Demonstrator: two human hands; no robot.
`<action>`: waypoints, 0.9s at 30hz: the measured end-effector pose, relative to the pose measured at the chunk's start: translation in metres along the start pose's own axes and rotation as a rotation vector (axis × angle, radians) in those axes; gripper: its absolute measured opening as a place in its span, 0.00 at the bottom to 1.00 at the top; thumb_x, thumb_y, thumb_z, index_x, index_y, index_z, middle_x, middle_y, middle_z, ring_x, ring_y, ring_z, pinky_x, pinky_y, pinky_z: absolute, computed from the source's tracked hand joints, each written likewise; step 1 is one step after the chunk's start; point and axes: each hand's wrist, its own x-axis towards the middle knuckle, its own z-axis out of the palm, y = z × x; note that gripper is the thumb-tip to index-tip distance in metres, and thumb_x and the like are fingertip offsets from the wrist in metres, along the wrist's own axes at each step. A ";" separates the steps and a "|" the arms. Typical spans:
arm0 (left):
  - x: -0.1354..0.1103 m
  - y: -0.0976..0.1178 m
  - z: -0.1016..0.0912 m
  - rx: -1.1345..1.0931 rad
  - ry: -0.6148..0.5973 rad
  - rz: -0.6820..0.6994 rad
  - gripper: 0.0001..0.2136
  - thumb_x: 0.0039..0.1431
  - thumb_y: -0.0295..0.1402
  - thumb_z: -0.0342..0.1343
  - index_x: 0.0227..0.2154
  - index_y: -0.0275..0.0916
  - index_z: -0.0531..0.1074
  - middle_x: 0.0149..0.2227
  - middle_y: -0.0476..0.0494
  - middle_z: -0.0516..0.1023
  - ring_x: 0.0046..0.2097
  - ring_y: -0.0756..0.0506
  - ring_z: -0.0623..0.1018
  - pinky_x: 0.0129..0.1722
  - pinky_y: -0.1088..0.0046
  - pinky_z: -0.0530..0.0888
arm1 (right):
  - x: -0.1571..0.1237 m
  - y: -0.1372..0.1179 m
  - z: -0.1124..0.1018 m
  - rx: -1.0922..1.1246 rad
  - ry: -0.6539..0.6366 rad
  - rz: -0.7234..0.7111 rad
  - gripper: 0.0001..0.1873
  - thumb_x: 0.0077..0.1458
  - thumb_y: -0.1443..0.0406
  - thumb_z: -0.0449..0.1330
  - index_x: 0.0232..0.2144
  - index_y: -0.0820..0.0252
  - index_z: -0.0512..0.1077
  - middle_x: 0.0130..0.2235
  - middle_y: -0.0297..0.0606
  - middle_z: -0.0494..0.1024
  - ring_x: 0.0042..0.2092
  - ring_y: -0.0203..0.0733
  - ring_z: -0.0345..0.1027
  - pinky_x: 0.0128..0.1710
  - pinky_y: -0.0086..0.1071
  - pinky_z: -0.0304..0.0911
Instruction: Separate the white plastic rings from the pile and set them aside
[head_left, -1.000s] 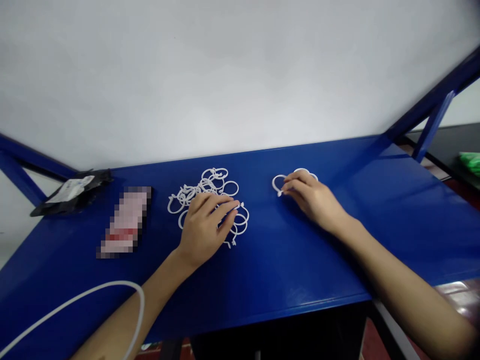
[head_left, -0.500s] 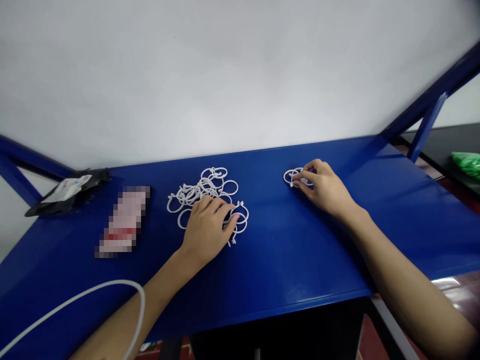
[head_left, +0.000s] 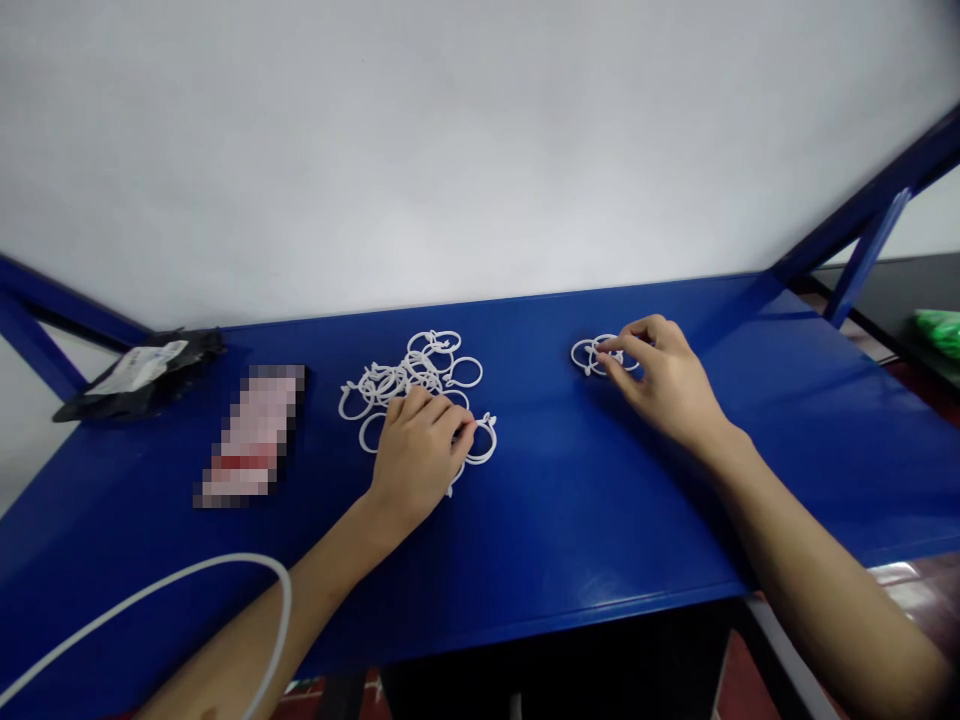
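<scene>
My left hand (head_left: pixel 418 455) rests at the near side of a loose pile of white plastic snap rings (head_left: pixel 401 375). Its thumb and index finger are pinched together on a white ring (head_left: pixel 489 445) at the pile's right edge; the palm hides some of the other rings. Further right on the blue table, my right hand (head_left: pixel 660 375) hovers beside a small separate group of overlapping white rings (head_left: pixel 579 362). A gap shows between its thumb and index finger, and nothing is visibly held there.
A pixelated pink packet (head_left: pixel 255 430) lies left of the pile on the blue table (head_left: pixel 570 520). Behind it is a black plastic bag (head_left: pixel 139 375) with a white label. A white cable (head_left: pixel 187 572) loops over my left forearm. Blue frame bars flank the table; a pale wall stands behind.
My left thumb and index finger have closed together at the pile's right edge, and the rings there have shifted. My right fingers have drawn slightly away from the small group.
</scene>
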 end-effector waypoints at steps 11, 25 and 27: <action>0.004 0.010 -0.007 -0.058 0.222 0.024 0.04 0.62 0.25 0.60 0.32 0.38 0.72 0.28 0.50 0.78 0.33 0.46 0.74 0.39 0.64 0.67 | -0.020 -0.098 0.012 0.584 -0.323 0.056 0.11 0.65 0.58 0.60 0.41 0.58 0.75 0.39 0.39 0.79 0.42 0.43 0.73 0.44 0.39 0.69; 0.004 0.020 -0.015 -0.192 0.221 0.045 0.05 0.65 0.27 0.59 0.43 0.39 0.74 0.30 0.51 0.80 0.33 0.48 0.75 0.38 0.66 0.69 | -0.021 -0.098 0.024 1.020 -0.402 0.363 0.07 0.58 0.61 0.66 0.37 0.58 0.74 0.32 0.33 0.77 0.32 0.34 0.70 0.32 0.29 0.67; 0.004 0.018 -0.015 -0.205 0.193 0.034 0.08 0.65 0.27 0.59 0.47 0.38 0.74 0.31 0.50 0.80 0.34 0.47 0.75 0.40 0.66 0.70 | -0.021 -0.096 0.027 1.048 -0.393 0.390 0.07 0.58 0.61 0.66 0.37 0.57 0.74 0.32 0.32 0.76 0.32 0.34 0.69 0.32 0.29 0.66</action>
